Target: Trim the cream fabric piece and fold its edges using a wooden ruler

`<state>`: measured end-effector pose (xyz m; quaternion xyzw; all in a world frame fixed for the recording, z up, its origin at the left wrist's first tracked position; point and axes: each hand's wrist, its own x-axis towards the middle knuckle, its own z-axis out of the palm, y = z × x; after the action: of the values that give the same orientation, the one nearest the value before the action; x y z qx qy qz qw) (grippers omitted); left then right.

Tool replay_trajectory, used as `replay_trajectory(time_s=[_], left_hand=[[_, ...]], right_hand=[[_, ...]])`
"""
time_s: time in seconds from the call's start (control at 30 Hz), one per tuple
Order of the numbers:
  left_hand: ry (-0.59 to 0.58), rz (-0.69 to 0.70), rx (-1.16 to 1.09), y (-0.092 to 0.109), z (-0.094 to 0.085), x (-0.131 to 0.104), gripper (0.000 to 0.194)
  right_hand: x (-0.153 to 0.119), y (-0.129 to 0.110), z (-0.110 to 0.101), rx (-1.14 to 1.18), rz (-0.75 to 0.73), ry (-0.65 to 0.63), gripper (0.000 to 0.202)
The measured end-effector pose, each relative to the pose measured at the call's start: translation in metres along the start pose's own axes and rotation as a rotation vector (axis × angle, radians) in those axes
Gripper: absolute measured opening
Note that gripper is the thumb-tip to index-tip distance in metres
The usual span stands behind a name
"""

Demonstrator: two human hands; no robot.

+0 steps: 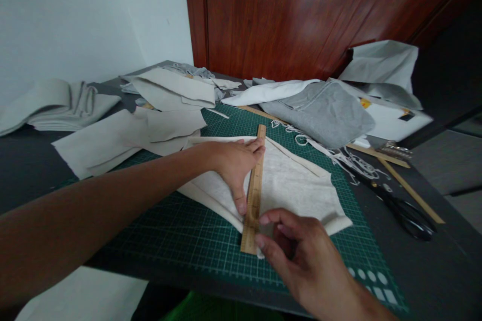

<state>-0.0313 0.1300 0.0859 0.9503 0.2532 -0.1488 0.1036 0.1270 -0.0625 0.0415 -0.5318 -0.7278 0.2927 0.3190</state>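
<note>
- Wooden ruler (255, 188): markings too small to read; the left hand (235, 163) covers part of it near its far end.
- Left forearm, left of the ruler: cut off by the picture's left edge.
- Right hand (307, 243), beside the ruler's near end: whether it pinches anything cannot be told; its forearm runs off the bottom.
- Pale cloth (301, 190) beneath the ruler: partly hidden by both hands.
- Folded cloth (48, 100), far left of the ruler: cut off at the left.
</note>
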Motion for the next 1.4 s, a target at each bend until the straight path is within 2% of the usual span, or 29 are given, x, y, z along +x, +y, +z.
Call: replay_trajectory(time_s=[0.07, 0.17, 0.33, 0.4, 0.43, 0.5, 0.53, 0.63, 0.7, 0.77, 0.87, 1.03, 1.13, 1.27, 1.4], left_hand=[[0.014, 0.007, -0.01, 0.0, 0.001, 0.0, 0.173], [0.04, 0.027, -0.051, -0.003, 0.003, 0.001, 0.168], [0.079, 0.058, -0.093, -0.009, 0.01, -0.005, 0.157], [0.164, 0.072, -0.136, -0.003, 0.015, -0.018, 0.141], [0.224, 0.082, -0.166, 0.003, 0.019, -0.028, 0.123], [0.33, 0.075, -0.26, 0.018, 0.029, -0.05, 0.068], [0.363, 0.059, -0.316, 0.027, 0.036, -0.062, 0.051], [0.482, -0.012, -0.474, 0.049, 0.059, -0.093, 0.045], [0.487, -0.06, -0.486, 0.058, 0.071, -0.105, 0.035], [0.451, -0.033, -0.475, 0.062, 0.077, -0.11, 0.023], [0.413, 0.047, -0.462, 0.063, 0.078, -0.113, 0.024], [0.476, 0.143, -0.456, 0.058, 0.082, -0.113, 0.027], [0.492, 0.2, -0.448, 0.056, 0.087, -0.111, 0.031], [0.504, 0.13, -0.415, 0.063, 0.085, -0.111, 0.029], [0.499, 0.091, -0.459, 0.07, 0.082, -0.113, 0.031]], right_hand=[[0.02, 0.002, -0.007, -0.046, -0.074, 0.003, 0.021], [0.047, 0.011, -0.013, -0.131, -0.094, -0.14, 0.033], [0.064, 0.02, -0.015, -0.263, -0.101, -0.277, 0.041], [0.065, 0.018, -0.015, -0.306, -0.107, -0.302, 0.047], [0.065, 0.017, -0.016, -0.32, -0.107, -0.307, 0.049], [0.065, 0.016, -0.016, -0.336, -0.105, -0.307, 0.05], [0.065, 0.015, -0.017, -0.332, -0.107, -0.31, 0.047], [0.065, 0.014, -0.019, -0.286, -0.117, -0.341, 0.039], [0.065, 0.014, -0.02, -0.267, -0.12, -0.358, 0.039], [0.065, 0.015, -0.021, -0.293, -0.121, -0.361, 0.044], [0.065, 0.015, -0.021, -0.352, -0.133, -0.346, 0.052], [0.066, 0.015, -0.019, -0.374, -0.146, -0.311, 0.053], [0.067, 0.013, -0.022, -0.386, -0.153, -0.344, 0.051], [0.068, 0.008, -0.029, -0.404, -0.178, -0.452, 0.061], [0.07, 0.005, -0.033, -0.44, -0.177, -0.494, 0.065]])
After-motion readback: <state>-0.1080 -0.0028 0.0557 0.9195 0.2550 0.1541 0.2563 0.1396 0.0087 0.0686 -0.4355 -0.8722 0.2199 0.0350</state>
